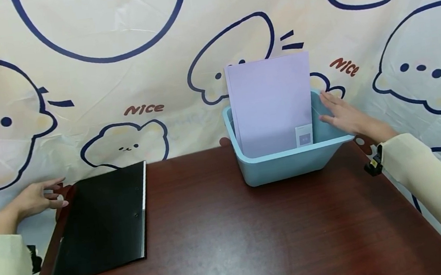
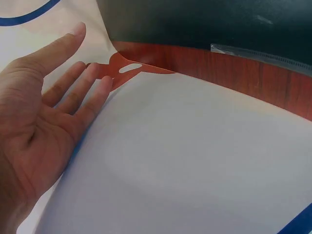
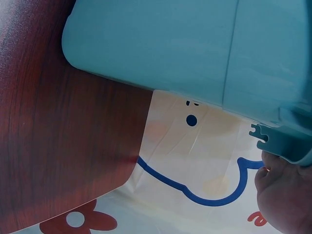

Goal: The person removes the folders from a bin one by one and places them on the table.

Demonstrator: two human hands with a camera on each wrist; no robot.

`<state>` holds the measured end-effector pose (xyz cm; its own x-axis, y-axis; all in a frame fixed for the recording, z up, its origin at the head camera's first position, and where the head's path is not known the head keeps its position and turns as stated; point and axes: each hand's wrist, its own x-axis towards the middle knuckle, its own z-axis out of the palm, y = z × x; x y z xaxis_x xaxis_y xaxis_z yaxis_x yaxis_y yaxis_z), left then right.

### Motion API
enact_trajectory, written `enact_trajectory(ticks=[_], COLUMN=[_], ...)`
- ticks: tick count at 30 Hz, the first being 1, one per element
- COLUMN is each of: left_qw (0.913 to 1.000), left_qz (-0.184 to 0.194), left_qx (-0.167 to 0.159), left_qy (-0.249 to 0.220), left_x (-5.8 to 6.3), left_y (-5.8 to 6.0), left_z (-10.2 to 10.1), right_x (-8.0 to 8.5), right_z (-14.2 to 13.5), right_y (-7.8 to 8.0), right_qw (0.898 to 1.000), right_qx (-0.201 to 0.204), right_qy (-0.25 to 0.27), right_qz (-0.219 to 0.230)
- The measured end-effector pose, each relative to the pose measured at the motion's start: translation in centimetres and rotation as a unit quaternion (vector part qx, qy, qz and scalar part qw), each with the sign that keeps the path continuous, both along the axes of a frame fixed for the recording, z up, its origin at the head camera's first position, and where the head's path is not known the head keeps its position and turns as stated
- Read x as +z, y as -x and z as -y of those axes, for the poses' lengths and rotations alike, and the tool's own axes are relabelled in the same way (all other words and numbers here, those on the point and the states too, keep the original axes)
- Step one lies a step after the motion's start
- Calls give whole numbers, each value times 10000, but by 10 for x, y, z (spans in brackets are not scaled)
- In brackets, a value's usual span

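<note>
Left hand (image 1: 33, 200): fingers released, loosely extended, grasping nothing; the left wrist view shows a gap between fingertips and worktop (image 1: 236, 240). Just right of these fingers lies the black document folder (image 1: 103, 219), flat on the worktop, its far left corner the closest part. Long axis runs from near side to far side, far end slanting slightly right; most of its length lies on the near side of the fingers. Left hand clearly the nearer one to it; right hand well apart. A pale strip edges the folder's right side, away from the left fingers. Across the worktop, right hand (image 1: 344, 116): fingers straight, laid at the right rim of the light-blue plastic bin (image 1: 285, 164), no curl visible. Bin extends left from those fingers, long axis roughly crosswise. Inside, left of the right fingers, a lavender folder (image 1: 269, 100) stands upright above the rim, white label (image 1: 304, 136) low on its right; another edge shows behind. Beyond both hands: cartoon-printed backdrop (image 1: 116, 86).
</note>
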<state>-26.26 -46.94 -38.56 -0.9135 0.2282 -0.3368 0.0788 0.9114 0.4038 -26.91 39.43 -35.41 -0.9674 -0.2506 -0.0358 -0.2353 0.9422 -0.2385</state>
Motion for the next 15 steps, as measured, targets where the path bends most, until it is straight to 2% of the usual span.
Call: enact_trajectory(ticks=[4, 11, 15], left_qw=[10000, 9993, 9996], left_qz=[-55, -367, -268], left_qx=[5, -45, 22], left_qy=[10, 88, -48], left_x=[2, 0, 5], left_y=[-3, -2, 0], left_z=[-6, -24, -36], right_x=[-1, -3, -1], right_z=[-1, -1, 0], right_y=[1, 0, 0], right_qw=[10000, 10000, 10000], right_qx=[18, 45, 41], right_qy=[7, 11, 21], right_qz=[-8, -43, -46])
